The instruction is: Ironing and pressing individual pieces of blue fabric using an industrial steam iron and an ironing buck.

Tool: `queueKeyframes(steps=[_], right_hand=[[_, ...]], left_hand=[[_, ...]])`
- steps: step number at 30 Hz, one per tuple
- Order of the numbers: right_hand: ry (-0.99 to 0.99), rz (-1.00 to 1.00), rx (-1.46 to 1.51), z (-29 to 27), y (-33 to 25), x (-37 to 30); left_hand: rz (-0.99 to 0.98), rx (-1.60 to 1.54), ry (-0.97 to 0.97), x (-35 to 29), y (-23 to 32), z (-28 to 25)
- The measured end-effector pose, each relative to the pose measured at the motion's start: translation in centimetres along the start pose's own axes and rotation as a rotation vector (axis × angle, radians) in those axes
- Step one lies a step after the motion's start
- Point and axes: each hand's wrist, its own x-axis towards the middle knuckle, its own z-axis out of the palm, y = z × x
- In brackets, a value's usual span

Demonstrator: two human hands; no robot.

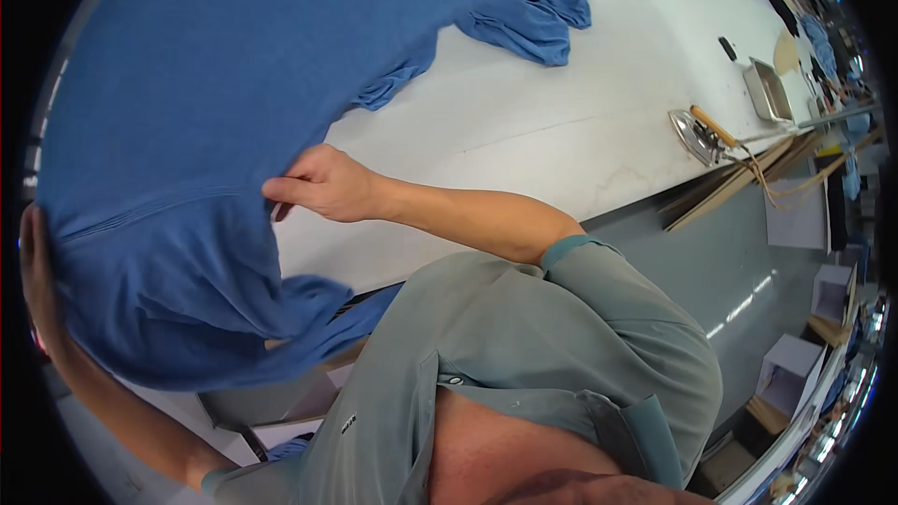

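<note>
A large blue knit garment (187, 84) spreads over the left and far part of the white table (524, 145). A ribbed seam crosses it between my two hands. Below that seam the cloth hangs in loose folds off the near edge of the table. My right hand (323, 185) pinches the garment's right edge, thumb on top and fingers curled under. At the far left, my left hand (37, 266) grips the opposite edge, its fingers long against the cloth and its thumb not clearly visible. Bunched blue cloth (533, 14) lies at the garment's far right side.
An iron with a wooden handle (697, 136) rests near the table's right end, its cord hanging down. Beyond it stand a metal tray (769, 91) and a small black object (727, 48). Boards (734, 187) lean under the table; open boxes (789, 374) sit lower right.
</note>
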Motion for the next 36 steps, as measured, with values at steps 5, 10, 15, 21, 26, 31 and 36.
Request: queueKeyframes(steps=[5,10,15,21,26,31,36], right_hand=[[0.525,0.506,-0.083,-7.8,7.0,-14.6],[0.930,0.921,-0.200,-10.5,10.3,-23.2],[0.687,1.222,-0.946,-12.2,8.8,-23.4],[0.501,1.226,-1.075,-13.8,8.9,-24.0],[0.375,0.905,-1.400,-19.9,6.5,-23.7],[0.603,0.238,-2.119,-37.8,1.2,-21.9],[0.562,0.467,-1.989,-41.4,0.6,-27.3]], left_hand=[[-0.170,-0.649,-0.380,2.1,16.3,25.6],[-0.170,-0.920,-0.618,-5.6,25.2,47.0],[-0.201,-1.044,-1.062,-3.5,25.5,52.9],[-0.248,-0.938,-1.038,-4.7,26.1,52.8],[-0.225,-0.637,-0.511,-8.7,28.2,50.0],[-0.110,-0.374,-0.355,-11.8,32.2,49.4],[-0.160,0.070,-0.282,-15.1,35.9,48.5]])
